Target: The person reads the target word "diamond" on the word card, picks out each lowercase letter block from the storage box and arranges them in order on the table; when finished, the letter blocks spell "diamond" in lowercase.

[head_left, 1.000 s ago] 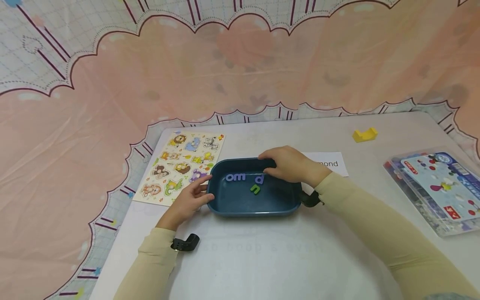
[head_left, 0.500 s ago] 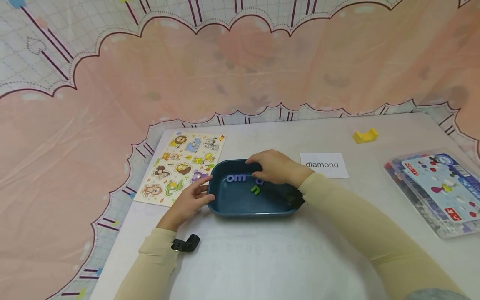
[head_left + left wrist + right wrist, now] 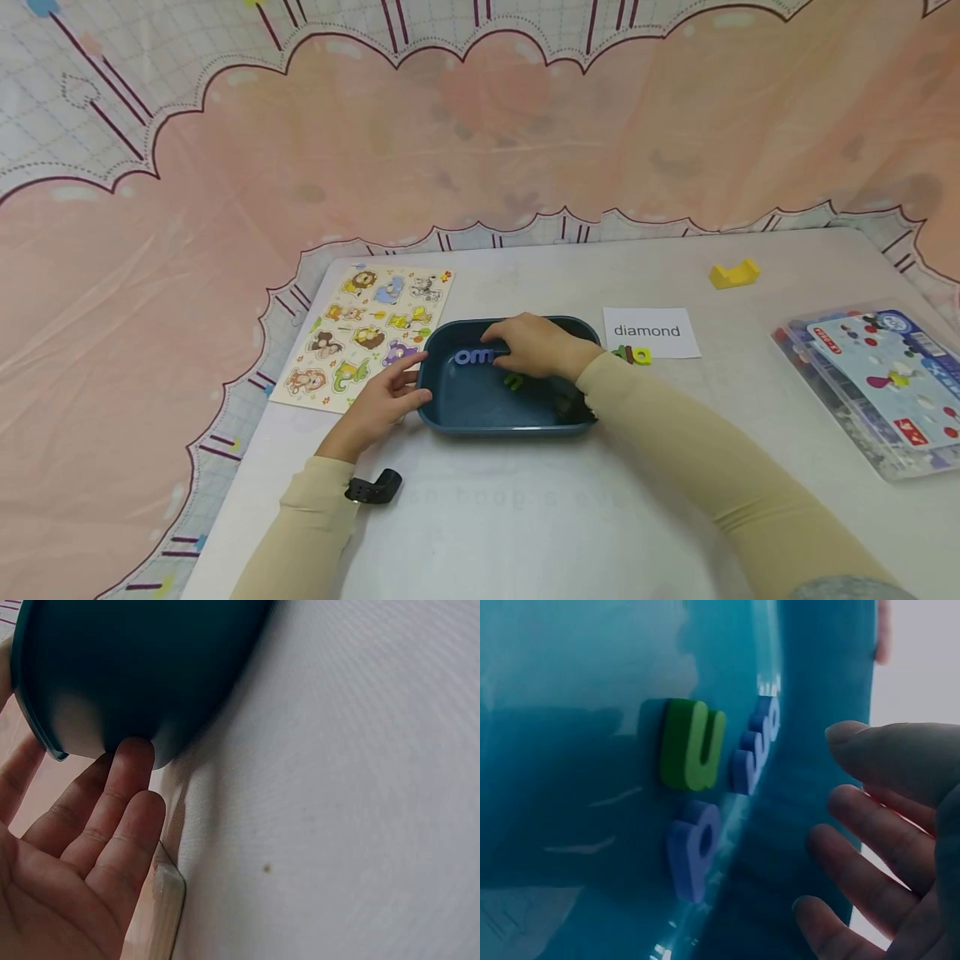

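Blue and long from left to right, the tray has the left hand touching its left end with relaxed fingers, while the right hand, fingers parted and empty, hangs over its far side, nearer the purple letters inside.

The right hand has slid leftward across the blue tray, its fingertips now beside the purple m. From the head view it now hides the purple d. The black wristband has travelled left with it, over the tray's right end. The sleeve has moved off the "diamond" card, uncovering a yellow letter and a green letter, perhaps an i, though partly covered.
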`<state>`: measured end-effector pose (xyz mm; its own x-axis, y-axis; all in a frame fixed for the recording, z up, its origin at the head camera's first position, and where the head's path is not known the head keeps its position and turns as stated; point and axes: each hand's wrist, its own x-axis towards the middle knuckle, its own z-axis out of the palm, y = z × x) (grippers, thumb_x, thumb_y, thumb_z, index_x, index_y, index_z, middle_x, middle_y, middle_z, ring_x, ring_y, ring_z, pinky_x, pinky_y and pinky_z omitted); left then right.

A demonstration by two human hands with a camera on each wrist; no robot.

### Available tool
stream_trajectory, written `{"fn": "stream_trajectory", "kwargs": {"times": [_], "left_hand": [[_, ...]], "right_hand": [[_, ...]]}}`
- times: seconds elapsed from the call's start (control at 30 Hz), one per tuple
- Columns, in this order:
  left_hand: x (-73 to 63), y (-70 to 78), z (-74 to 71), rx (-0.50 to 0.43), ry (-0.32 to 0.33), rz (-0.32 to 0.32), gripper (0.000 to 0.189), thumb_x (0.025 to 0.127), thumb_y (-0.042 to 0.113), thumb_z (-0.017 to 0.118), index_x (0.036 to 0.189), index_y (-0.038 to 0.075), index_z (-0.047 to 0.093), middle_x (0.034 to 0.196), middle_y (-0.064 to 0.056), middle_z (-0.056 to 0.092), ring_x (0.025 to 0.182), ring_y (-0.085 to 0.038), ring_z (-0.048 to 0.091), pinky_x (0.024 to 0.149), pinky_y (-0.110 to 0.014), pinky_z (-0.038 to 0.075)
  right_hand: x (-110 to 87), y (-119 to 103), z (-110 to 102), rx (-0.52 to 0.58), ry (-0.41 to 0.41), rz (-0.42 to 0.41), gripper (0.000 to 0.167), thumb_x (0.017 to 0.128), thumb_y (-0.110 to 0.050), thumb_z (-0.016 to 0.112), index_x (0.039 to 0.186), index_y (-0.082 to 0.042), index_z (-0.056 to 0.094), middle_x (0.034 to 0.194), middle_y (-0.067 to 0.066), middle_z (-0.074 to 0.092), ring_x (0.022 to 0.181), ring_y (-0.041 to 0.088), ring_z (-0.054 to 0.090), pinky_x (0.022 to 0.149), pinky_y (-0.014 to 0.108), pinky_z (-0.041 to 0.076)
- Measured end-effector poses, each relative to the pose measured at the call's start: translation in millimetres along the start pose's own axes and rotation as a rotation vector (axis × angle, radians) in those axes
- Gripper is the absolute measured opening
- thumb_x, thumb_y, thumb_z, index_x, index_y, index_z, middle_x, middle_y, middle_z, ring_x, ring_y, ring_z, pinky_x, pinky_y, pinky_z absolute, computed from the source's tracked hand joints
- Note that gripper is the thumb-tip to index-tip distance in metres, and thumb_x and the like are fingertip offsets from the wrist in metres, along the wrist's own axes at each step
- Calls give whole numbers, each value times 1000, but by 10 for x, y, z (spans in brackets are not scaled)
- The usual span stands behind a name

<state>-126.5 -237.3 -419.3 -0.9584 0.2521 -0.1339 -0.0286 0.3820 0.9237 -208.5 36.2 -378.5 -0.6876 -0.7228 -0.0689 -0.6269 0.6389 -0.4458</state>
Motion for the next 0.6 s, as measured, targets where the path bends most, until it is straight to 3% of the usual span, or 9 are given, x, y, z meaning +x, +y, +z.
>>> {"fn": "stream_trajectory", "kwargs": {"times": [0.6], "left_hand": [[12,7,-2,-7,-2,-8,64,97,10,67,154,5,37,138,-29,53,122,-39,58,92,-34,51]], "right_hand": [[68,-24,119,-52,-63,15,41,96,-19,69,134,-7,63,128,10,66,105,19,61,103,40,45]]}}
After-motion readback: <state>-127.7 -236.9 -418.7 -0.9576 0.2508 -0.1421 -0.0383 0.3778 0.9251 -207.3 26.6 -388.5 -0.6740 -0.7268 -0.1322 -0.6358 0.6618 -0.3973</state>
